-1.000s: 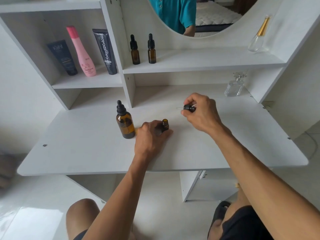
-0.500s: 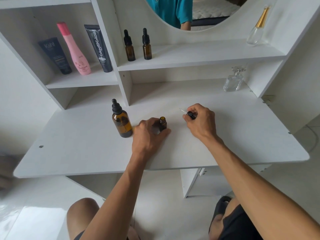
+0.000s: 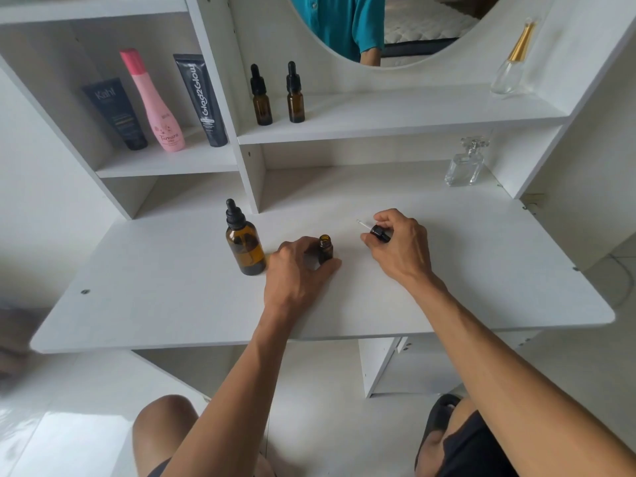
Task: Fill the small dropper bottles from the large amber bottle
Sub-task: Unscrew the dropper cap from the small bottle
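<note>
Two hands, left point(image 3: 296, 270) gripping uncapped small amber glass bottle point(image 3: 325, 249), right point(image 3: 401, 246) pinching black-capped dropper point(image 3: 377, 232)

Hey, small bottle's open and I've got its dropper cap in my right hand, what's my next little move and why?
Probably lay the dropper cap down on the desk to free your right hand. The large amber bottle still has its cap on, and your left hand is holding the open small bottle.
</note>
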The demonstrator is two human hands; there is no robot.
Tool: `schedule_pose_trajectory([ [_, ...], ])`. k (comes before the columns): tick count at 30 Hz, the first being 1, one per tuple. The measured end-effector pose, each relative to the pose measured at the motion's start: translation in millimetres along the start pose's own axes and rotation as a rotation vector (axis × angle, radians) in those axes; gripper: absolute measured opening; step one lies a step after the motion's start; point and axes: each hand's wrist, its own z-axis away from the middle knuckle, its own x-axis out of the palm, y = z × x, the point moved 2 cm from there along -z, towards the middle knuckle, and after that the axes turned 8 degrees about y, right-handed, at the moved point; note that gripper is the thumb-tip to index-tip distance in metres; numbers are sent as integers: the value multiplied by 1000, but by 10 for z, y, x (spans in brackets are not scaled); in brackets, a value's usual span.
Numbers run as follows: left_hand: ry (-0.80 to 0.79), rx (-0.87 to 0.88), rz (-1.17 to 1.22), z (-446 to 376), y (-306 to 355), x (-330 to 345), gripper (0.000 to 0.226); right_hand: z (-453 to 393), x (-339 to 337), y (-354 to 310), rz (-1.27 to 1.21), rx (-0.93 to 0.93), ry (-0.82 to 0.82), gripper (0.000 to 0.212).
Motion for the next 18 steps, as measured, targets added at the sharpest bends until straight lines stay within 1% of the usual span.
schedule_pose_trajectory([
  [4, -5, -10, -10, 22, 22, -17, 27, 9, -8, 6, 2, 7, -18, 46],
  [9, -30, -61, -45, 56, -1, -45, 57, 24, -70, -24, -1, -17, -84, 66],
  [11, -37, -77, -35, 119, 20, -100, 61, 40, -124, -67, -1, -41, -98, 68],
  [13, -34, -83, -11, 211, 15, -170, 54, 73, -183, -156, -11, -85, -59, 61],
  [15, -1, -59, 19, 293, -19, -238, 40, 107, -234, -304, -40, -145, 14, 48],
  [17, 100, -24, 45, 362, -56, -330, 24, 145, -247, -506, -86, -204, 55, 36],
  [18, 178, -10, 59, 391, -72, -379, 20, 169, -238, -616, -117, -228, 54, 32],
])
